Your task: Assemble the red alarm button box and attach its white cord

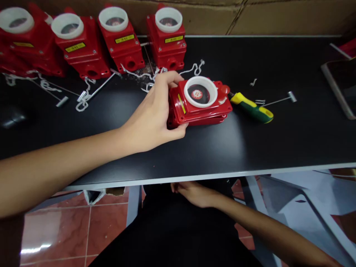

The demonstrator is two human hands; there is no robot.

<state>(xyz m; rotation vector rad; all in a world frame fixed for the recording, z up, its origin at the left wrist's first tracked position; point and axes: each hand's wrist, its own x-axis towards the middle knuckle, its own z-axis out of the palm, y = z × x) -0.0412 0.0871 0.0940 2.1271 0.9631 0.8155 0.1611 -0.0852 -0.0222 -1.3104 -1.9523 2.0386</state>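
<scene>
My left hand (157, 115) is closed around the left end of a red alarm box (201, 115), fingers behind and thumb along the near edge. This box has a round window with a white ring (189, 98) on top. Its upper part sits slightly askew over the lower part, with a gap at the right. Just right of it lies a screwdriver (251, 107) with a yellow and green handle; its tip is hidden by the box. Low over my lap, below the table edge, my right hand (194, 193) has its fingers curled and partly hidden; what they hold, if anything, is not visible.
Several similar red boxes (167, 46) stand along the back of the black table (278, 144). White cords and small metal hammers (101, 86) lie before them. Another hammer (291, 97) and a small metal piece (253, 82) lie right. A dark flat device (340, 87) is at the right edge.
</scene>
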